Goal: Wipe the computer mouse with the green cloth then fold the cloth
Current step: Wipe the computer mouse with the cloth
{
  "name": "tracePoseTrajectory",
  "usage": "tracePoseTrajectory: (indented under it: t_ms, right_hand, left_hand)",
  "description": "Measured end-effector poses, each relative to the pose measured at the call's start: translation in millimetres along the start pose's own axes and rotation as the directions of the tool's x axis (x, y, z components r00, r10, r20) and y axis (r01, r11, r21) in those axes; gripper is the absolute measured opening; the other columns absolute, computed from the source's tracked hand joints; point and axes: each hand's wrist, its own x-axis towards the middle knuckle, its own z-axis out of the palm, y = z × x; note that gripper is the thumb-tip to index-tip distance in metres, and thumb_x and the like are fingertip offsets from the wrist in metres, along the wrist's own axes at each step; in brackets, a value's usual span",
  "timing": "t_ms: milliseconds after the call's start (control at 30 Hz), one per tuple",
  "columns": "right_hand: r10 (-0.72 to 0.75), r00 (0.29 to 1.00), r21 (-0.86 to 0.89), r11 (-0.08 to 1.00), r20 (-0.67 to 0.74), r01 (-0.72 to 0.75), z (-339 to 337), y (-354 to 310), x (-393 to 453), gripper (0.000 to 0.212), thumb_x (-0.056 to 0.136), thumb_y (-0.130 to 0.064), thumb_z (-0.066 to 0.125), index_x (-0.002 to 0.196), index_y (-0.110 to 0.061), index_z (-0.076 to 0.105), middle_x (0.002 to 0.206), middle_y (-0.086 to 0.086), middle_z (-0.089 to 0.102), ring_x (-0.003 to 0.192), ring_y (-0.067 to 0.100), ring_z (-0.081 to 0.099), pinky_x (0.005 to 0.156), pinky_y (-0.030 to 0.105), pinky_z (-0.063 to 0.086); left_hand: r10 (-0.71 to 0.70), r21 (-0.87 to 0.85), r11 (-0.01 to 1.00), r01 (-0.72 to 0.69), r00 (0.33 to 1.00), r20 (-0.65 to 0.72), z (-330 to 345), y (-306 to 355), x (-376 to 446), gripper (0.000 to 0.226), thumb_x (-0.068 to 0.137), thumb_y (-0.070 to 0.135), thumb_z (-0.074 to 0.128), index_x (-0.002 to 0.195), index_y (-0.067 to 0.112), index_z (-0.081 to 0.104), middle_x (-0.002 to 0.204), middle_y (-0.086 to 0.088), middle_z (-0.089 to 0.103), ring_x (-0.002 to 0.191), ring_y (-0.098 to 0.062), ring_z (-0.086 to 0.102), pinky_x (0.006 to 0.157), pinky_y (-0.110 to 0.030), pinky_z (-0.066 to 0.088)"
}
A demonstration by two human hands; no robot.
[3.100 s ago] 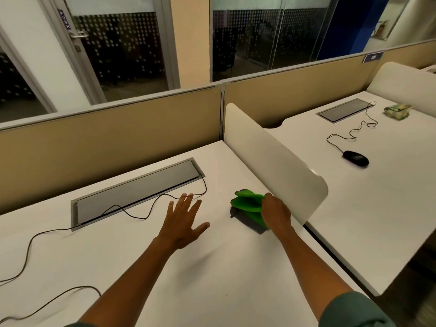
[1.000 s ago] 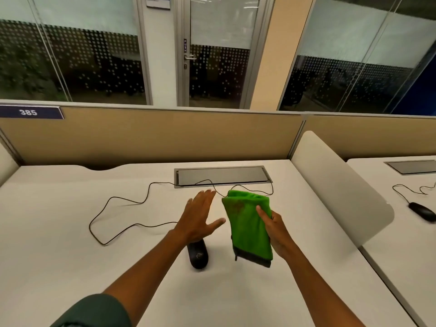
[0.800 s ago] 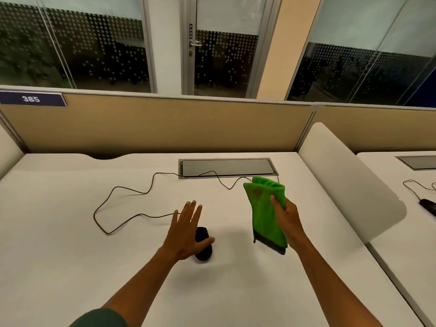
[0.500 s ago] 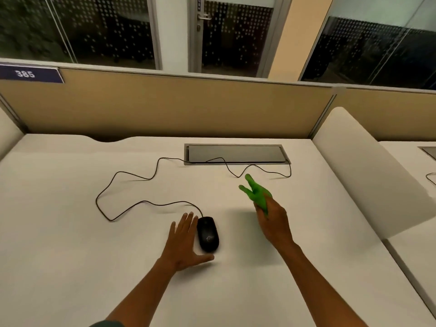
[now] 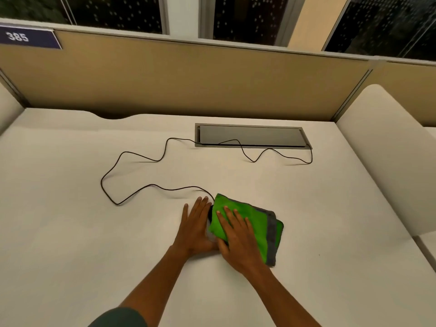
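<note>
The green cloth (image 5: 260,224), with a grey border, lies draped over the black computer mouse (image 5: 209,213) near the middle of the white desk (image 5: 70,232). Only a dark sliver of the mouse shows at the cloth's left edge. My right hand (image 5: 238,239) lies palm down on the cloth, fingers spread, pressing it onto the mouse. My left hand (image 5: 195,224) rests flat on the desk against the mouse's left side, fingers straight, gripping nothing. The mouse's black cable (image 5: 151,185) loops away to the left and back.
The cable runs to a grey cable hatch (image 5: 251,136) set in the desk at the back. A tan partition (image 5: 188,79) closes the far side, and a white divider panel (image 5: 387,156) stands along the right edge.
My right hand came down from mid-air and laid the cloth over the mouse. My left hand stayed beside the mouse. The camera tilted down and closer.
</note>
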Motion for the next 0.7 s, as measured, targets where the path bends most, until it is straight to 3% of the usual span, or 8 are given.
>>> tracePoseTrajectory:
  t_ms: [100,167,367,500,700]
  right_hand:
    - [0.011,1.000,-0.050,0.999,0.019,-0.010,6.1,-1.1,1.7,0.066,0.089,-0.069,0.022,0.149,-0.043,0.009,0.162,-0.003,0.006,0.148,0.025,0.006,0.118,0.054,0.010]
    - [0.014,1.000,-0.080,0.997,0.024,-0.012,5.9,-2.6,5.6,0.065,0.087,-0.073,0.017,0.147,-0.047,0.011,0.162,-0.002,0.004,0.148,0.029,0.007,0.117,0.058,0.012]
    - [-0.023,1.000,-0.119,0.993,-0.018,0.021,8.3,-15.7,10.9,0.047,0.094,-0.045,0.049,0.140,-0.035,0.043,0.158,0.002,0.025,0.141,0.040,0.027,0.109,0.063,0.028]
    - [-0.088,0.988,-0.187,0.980,-0.129,0.063,10.7,-18.1,10.5,0.045,0.082,-0.030,0.073,0.126,-0.024,0.062,0.143,0.007,0.050,0.127,0.046,0.046,0.093,0.061,0.047]
    - [-0.272,0.950,-0.213,0.948,-0.151,0.238,19.7,1.2,-2.5,0.044,0.085,-0.016,0.070,0.128,-0.010,0.060,0.141,0.010,0.051,0.130,0.050,0.039,0.098,0.053,0.048]
  left_hand:
    - [0.019,0.007,1.000,-0.019,1.000,-0.019,1.1,-3.2,2.3,0.106,0.072,0.067,0.052,0.152,0.011,0.012,0.162,-0.003,0.005,0.151,-0.022,-0.004,0.121,-0.049,-0.007]
    - [0.030,0.017,0.999,-0.030,0.999,-0.012,2.2,-5.1,2.6,0.106,0.072,0.066,0.054,0.152,0.011,0.012,0.163,-0.005,0.007,0.151,-0.022,-0.005,0.121,-0.049,-0.007]
    - [0.024,0.056,0.998,-0.022,0.999,-0.037,5.7,-3.1,3.1,0.095,0.075,0.068,0.034,0.153,0.017,0.015,0.163,-0.002,0.009,0.151,-0.019,-0.005,0.122,-0.051,-0.002]
    - [0.029,0.019,0.999,-0.027,0.996,-0.079,7.0,-4.3,2.8,0.097,0.073,0.068,0.036,0.152,0.015,0.019,0.163,-0.003,0.014,0.151,-0.019,-0.003,0.122,-0.050,-0.002]
    - [0.032,-0.002,0.999,-0.033,0.997,-0.068,6.8,-7.0,2.2,0.121,0.060,0.084,0.059,0.152,0.014,0.020,0.163,-0.002,0.010,0.151,-0.019,-0.005,0.122,-0.051,-0.002]
